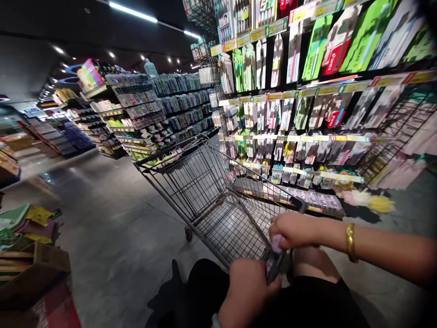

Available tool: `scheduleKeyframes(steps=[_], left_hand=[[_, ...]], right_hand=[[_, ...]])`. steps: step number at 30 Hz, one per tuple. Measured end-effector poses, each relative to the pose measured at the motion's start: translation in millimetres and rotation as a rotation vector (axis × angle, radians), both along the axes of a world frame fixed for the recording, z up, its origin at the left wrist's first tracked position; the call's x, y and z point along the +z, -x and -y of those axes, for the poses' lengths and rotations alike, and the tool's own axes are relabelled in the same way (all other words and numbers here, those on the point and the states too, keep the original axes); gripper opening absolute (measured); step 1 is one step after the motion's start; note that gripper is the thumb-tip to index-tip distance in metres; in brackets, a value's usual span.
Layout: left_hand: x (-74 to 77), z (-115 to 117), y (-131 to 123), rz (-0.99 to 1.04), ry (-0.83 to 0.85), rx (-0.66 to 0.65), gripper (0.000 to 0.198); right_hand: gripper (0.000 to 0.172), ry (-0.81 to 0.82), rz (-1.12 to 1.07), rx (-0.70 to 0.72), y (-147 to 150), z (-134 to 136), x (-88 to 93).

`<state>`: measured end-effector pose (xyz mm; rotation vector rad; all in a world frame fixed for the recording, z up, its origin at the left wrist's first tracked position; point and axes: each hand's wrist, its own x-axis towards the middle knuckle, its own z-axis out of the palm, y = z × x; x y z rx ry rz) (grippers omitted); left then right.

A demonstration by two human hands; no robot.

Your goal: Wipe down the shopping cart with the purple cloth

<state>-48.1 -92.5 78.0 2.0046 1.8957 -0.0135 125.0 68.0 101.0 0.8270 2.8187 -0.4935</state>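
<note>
A wire shopping cart (235, 223) stands before me at an angle, its basket bare down to the mesh floor. Both my hands are at its handle (273, 271). My left hand (247, 284) is closed around the near end of the handle, thumb along the bar. Farther along, my right hand (290, 230) is closed at the handle too, with a gold bracelet (350, 242) on that wrist. Under the right fingers shows a small lilac thing (278, 243); whether it is a separate item or part of the handle I cannot tell.
A tall rack of packaged toothbrushes (317, 50) rises close on the right of the cart. Stocked shelves (136, 105) stand ahead to the left. A cardboard box (44, 269) with goods is at the lower left. Grey floor (116, 218) runs between them.
</note>
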Motion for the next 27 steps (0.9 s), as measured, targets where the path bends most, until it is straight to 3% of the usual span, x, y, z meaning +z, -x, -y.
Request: scheduleKeyframes(steps=[2, 4, 9, 12, 15, 17, 23, 27], left_hand=[[0.1, -0.1, 2.1, -0.022, -0.024, 0.007, 0.062], [-0.2, -0.5, 5.3, -0.037, -0.034, 0.008, 0.061], [3.0, 1.3, 19.0, -0.065, -0.055, -0.026, 0.055], [6.2, 3.8, 26.8, -0.102, -0.062, -0.044, 0.054], [7.0, 5.7, 31.9, -0.126, -0.067, -0.06, 0.055], [6.2, 7.4, 35.7, -0.121, -0.076, -0.067, 0.055], [5.3, 20.7, 60.7, -0.092, -0.098, -0.084, 0.045], [8.4, 35.5, 69.9, -0.081, -0.07, -0.09, 0.041]], right_hand=[[0.016, -0.19, 0.034, -0.098, -6.7, -4.4, -4.1], [0.016, -0.273, -0.025, -0.198, -6.1, 8.2, -11.3], [0.027, -0.139, -0.418, -0.087, 7.8, 68.7, -35.6], [0.024, -0.115, -0.487, -0.119, -4.2, 57.3, -44.0], [0.025, -0.256, -0.464, -0.334, -18.4, 31.4, -52.7], [0.027, -0.329, -0.474, -0.389, -18.3, 30.2, -59.6], [0.028, -0.337, -0.603, -0.286, -0.5, 69.4, -78.4], [0.028, -0.297, -0.617, -0.287, -2.4, 66.4, -78.9]])
